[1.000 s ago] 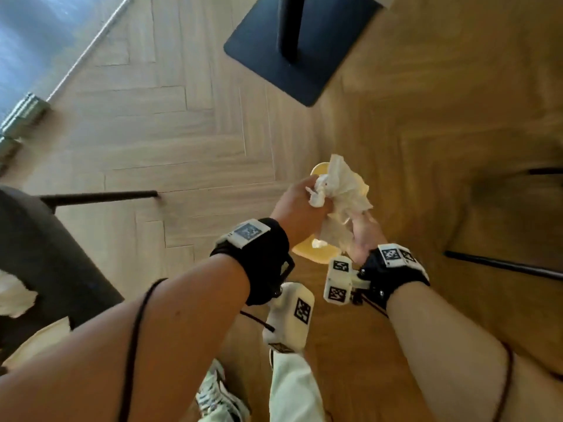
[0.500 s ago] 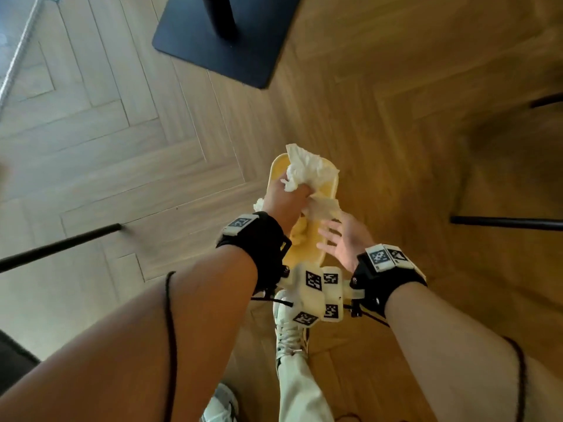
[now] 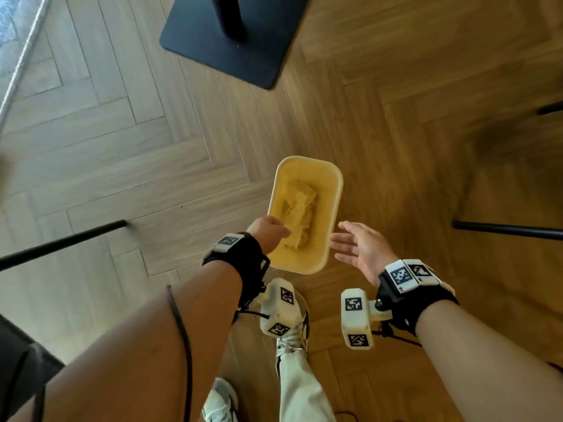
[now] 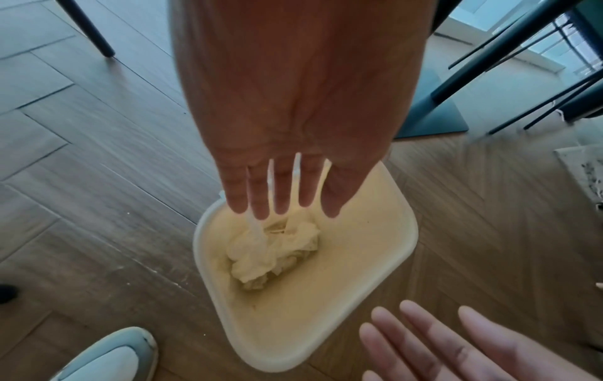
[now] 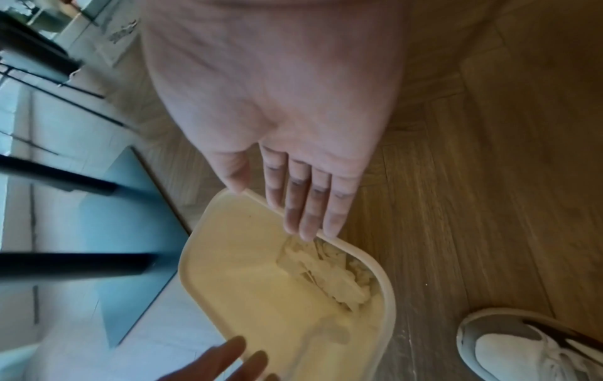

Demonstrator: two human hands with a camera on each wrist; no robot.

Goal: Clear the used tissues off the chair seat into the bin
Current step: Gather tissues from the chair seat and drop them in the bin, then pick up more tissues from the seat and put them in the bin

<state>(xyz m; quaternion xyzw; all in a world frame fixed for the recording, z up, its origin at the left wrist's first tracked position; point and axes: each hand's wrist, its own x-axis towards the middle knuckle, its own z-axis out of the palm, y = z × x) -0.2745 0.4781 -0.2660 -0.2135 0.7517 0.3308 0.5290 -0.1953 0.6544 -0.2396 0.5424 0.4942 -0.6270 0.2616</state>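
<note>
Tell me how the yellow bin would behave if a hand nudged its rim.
The bin looks like thin plastic holding only crumpled tissues, so it is probably light. It stands free on smooth wood floor, so it would likely slide, perhaps tip.

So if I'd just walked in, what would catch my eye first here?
Probably the yellow bin on the wooden floor, with crumpled tissues lying inside it. Two open hands hover at its near rim: the left hand reaching over the opening, the right hand just beside it. Beyond the bin stands a dark table base.
</note>
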